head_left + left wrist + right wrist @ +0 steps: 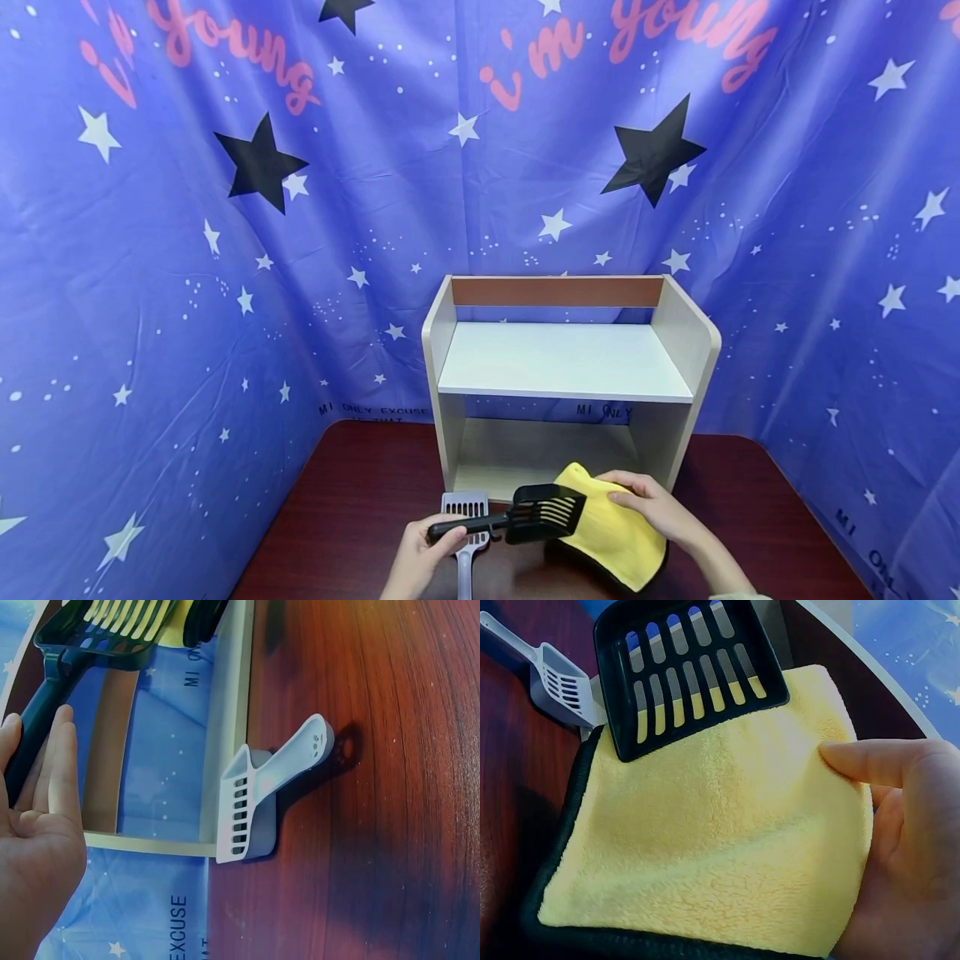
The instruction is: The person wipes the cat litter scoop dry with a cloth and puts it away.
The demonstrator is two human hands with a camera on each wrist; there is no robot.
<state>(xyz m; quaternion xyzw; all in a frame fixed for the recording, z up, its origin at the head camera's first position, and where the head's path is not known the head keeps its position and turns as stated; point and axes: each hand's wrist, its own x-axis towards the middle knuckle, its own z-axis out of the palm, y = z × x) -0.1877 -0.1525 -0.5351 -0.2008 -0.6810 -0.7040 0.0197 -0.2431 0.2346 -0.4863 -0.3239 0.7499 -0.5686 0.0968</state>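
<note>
My left hand (422, 557) grips the handle of a black slotted litter scoop (546, 512), its basket pointing right. Between the thumb and fingers of my right hand (656, 507) is a yellow cloth (611, 533) with a dark edge. In the right wrist view the scoop's slotted basket (694, 675) overlaps the cloth's upper part (705, 817); yellow shows through the slots. A grey litter scoop (466, 546) lies on the table below my left hand, partly covered by the black handle. The left wrist view shows this grey scoop (274, 780) whole.
A small two-tier shelf (566, 360) with pale side panels and a brown back rail stands on the dark red wooden table (337, 508), just beyond both hands. Behind it and along the sides hangs a blue star-patterned curtain (375, 208).
</note>
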